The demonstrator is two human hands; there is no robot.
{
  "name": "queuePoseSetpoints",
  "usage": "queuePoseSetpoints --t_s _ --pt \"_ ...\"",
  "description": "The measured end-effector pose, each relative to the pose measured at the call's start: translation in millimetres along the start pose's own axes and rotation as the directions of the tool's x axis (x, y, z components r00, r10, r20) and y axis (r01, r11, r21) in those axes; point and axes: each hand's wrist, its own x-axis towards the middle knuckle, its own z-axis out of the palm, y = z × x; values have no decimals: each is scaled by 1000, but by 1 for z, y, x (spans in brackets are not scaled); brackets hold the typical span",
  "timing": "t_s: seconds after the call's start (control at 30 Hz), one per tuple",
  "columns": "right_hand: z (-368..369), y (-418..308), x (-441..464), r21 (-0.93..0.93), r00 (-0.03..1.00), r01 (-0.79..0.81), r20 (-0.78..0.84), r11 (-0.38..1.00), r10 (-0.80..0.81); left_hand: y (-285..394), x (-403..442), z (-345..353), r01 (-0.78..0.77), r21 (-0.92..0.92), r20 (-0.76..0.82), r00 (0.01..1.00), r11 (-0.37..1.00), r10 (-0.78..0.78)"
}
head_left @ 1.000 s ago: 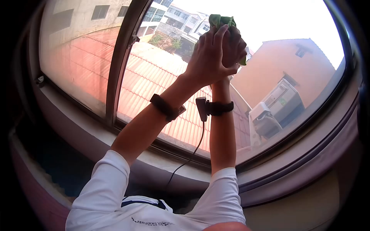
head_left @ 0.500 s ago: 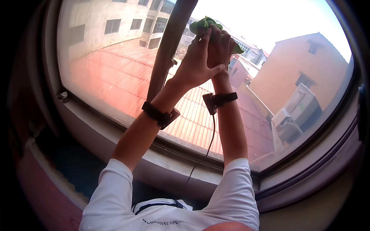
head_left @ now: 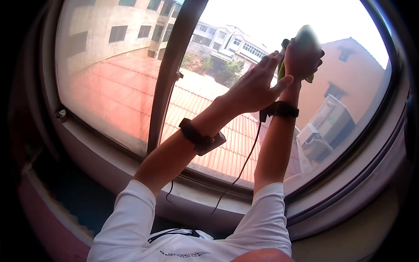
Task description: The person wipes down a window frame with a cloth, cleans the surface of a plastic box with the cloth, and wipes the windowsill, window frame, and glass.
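- Toward the dark-framed glass window's right edge, the right hand curls around a crumpled green cloth.
- Beside it, the left hand extends, thumb spread.

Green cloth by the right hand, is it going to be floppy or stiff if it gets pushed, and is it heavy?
The green cloth is probably floppy: its uneven edges poke out on both sides of the right hand. It looks likely to be light, being small enough for that hand to cover most of it.
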Motion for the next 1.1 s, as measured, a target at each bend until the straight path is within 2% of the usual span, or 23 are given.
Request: queuePoseSetpoints --t_s 0.07,0.13,0.17,0.23,0.3,0.37,0.43,0.5,0.53,0.57,0.6,0.63,0.7,0.73,0.77,0.83,0.87,0.9,0.93,0.97,1.0,1.03,1.1 --pt "3 -38 -8 377 991 137 -49 916 -128 -11 -6 -27 70 -61 -85 994 996 -75" --pt "-12 -92 -44 305 968 252 -94 918 -235 -25 -6 -51 113 -71 -182 976 991 -124" --pt "-4 -101 -61 354 937 347 -81 868 -341 -33 -6 -59 117 -97 -229 964 988 -137" --pt "8 -110 -93 347 888 459 -142 818 -438 -49 -12 -62 166 -80 -350 919 983 -183" --pt "14 -109 -116 303 882 470 -125 829 -455 -59 -29 -53 188 -56 -384 903 981 -195" --pt "13 -103 -122 256 877 480 -103 839 -470 -71 -38 -44 159 -17 -354 922 987 -154" --pt "1 -93 -96 232 785 615 -100 753 -611 -74 -41 -45 35 52 -331 944 998 -16" --pt "3 -78 -50 124 863 497 -172 859 -475 -66 -45 -48 158 -20 -196 968 987 -159" --pt "11 -66 -22 81 931 338 -174 938 -320 -64 -48 -51 192 -60 -142 970 980 -199" --pt "4 -52 -1 190 984 169 -95 967 -153 -61 -53 -54 228 -97 -87 968 969 -236" --pt "-5 -44 10 188 995 97 -13 977 -96 -61 -57 -59 187 -74 -75 979 980 -192" --pt "-1 -41 8 147 989 129 -88 981 -117 -62 -62 -62 189 -73 -70 978 979 -194" --pt "3 -43 -18 180 983 174 -84 968 -161 -69 -66 -62 167 -102 -72 982 981 -174" --pt "-2 -46 -39 218 976 218 -79 951 -205 -71 -68 -57 160 -46 -113 980 986 -164" --pt "-12 -52 -67 273 964 267 -65 924 -260 -71 -72 -54 153 -54 -111 981 987 -158" --pt "-31 -58 -124 303 912 384 23 872 -410 -66 -80 -40 127 48 -186 976 991 -116" --pt "-33 -57 -156 354 885 405 80 843 -459 -72 -86 -32 107 -15 -247 963 994 -108" --pt "-37 -52 -181 402 851 420 136 814 -507 -109 -96 -11 142 289 -242 968 947 -71" --pt "-47 -48 -198 436 830 394 208 809 -517 -113 -111 -12 33 555 -168 983 831 73" --pt "-57 -41 -212 470 806 360 279 806 -522 -115 -128 -16 -84 767 -57 979 636 198" --pt "-68 -33 -225 478 757 306 403 823 -515 -107 -149 -18 153 422 -225 973 894 -61" --pt "-76 -29 -238 484 699 244 513 840 -499 -100 -171 -24 367 -7 -253 899 930 -357" --pt "-72 -13 -281 569 628 240 527 787 -573 -125 -221 -21 372 140 -269 906 918 -326"
